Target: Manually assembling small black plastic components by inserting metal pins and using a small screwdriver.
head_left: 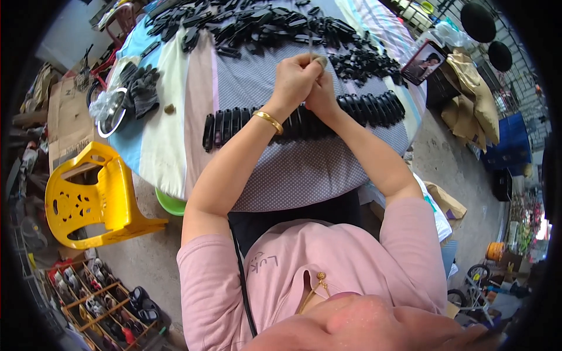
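Above the middle of the cloth-covered table, my left hand (pixel 293 81) and my right hand (pixel 321 92) are pressed together. Both are closed, with fingers curled in. A thin greyish strip sticks up from between the fingers; its lower part is hidden, so its kind cannot be made out. Just below the hands runs a row of black, elongated plastic pieces (pixel 374 108), lined up side by side, partly covered by my forearms. Beyond the hands lies a heap of long black parts (pixel 263 26). Smaller black parts (pixel 366 64) are piled to the right.
At the left of the striped tablecloth (pixel 167 140) are dark grey gloves (pixel 142 88) and a metal bowl (pixel 112 117) with a plastic bag. A phone (pixel 422 62) leans at the right edge. A yellow plastic chair (pixel 111 193) stands left of the table, near a shoe rack (pixel 96 304).
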Action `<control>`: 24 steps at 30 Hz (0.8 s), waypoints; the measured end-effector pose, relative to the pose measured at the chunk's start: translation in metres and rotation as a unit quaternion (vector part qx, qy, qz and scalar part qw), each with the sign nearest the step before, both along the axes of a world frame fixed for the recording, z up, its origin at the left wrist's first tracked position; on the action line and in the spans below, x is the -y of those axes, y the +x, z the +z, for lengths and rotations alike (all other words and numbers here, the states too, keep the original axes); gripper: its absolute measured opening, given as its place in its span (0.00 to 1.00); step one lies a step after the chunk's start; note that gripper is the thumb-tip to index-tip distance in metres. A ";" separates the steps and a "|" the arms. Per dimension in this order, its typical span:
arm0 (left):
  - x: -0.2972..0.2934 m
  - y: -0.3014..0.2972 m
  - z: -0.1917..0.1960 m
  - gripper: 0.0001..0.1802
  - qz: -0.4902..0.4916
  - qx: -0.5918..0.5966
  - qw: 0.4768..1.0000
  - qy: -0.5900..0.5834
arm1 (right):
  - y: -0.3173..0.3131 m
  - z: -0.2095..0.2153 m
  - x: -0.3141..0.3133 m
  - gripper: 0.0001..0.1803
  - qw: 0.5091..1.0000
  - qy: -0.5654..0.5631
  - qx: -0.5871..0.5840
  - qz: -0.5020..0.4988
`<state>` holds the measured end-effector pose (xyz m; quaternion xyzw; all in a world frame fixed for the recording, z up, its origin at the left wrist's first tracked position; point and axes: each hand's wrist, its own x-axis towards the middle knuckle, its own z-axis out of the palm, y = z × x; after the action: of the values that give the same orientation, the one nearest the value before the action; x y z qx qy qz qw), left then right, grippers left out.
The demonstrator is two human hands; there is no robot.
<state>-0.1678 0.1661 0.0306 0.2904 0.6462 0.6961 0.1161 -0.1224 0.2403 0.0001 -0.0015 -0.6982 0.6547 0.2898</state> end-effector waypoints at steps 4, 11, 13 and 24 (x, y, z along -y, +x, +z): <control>-0.002 -0.005 0.002 0.13 0.003 -0.018 0.998 -0.068 | 0.001 0.001 0.000 0.13 1.000 -0.026 0.004 -0.001; 0.011 0.003 0.023 0.15 0.036 -0.046 0.994 -0.090 | -0.001 0.001 -0.003 0.11 0.996 -0.016 0.032 0.080; 0.022 0.004 0.044 0.18 0.000 -0.059 0.986 -0.154 | -0.002 0.020 0.005 0.12 0.996 -0.023 0.000 0.089; 0.027 -0.024 0.042 0.16 -0.055 -0.091 0.984 -0.145 | 0.000 0.039 0.015 0.16 0.990 -0.060 0.073 0.107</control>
<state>-0.1917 0.1394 0.0730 0.3674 0.7313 0.5585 0.1356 -0.1226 0.2254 0.0389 0.0078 -0.6729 0.7210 0.1652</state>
